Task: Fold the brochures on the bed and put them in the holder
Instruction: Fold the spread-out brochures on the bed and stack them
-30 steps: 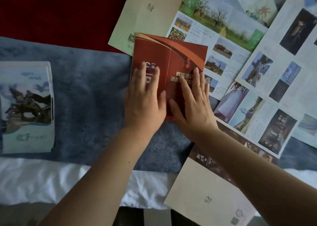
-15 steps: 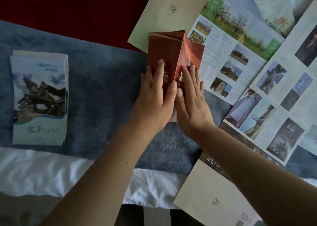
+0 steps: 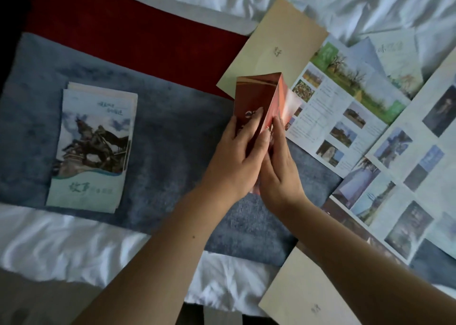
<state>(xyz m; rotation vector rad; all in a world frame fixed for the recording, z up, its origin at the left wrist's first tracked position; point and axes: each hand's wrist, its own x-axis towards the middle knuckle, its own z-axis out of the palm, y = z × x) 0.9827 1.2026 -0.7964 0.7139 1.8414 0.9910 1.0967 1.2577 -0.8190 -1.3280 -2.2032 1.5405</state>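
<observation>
A red brochure (image 3: 256, 95) stands tented over the blue blanket at the centre, its two panels meeting in a ridge. My left hand (image 3: 237, 157) lies flat against its left panel. My right hand (image 3: 278, 166) presses against the right panel, so the brochure is pinched between both hands. A stack of folded brochures (image 3: 91, 147) with a horse-statue cover lies on the left. No holder is in view.
Several unfolded brochures with photos (image 3: 350, 107) are spread across the right side, overlapping. A beige sheet (image 3: 283, 41) lies behind the red brochure, another beige sheet (image 3: 308, 292) at the lower right. A blue blanket (image 3: 172, 137) and a red runner (image 3: 138, 33) cover the white bed.
The red brochure lay flat and open under both palms. My hands have come together and the right panel has swung up and leftward, closing the fold.
</observation>
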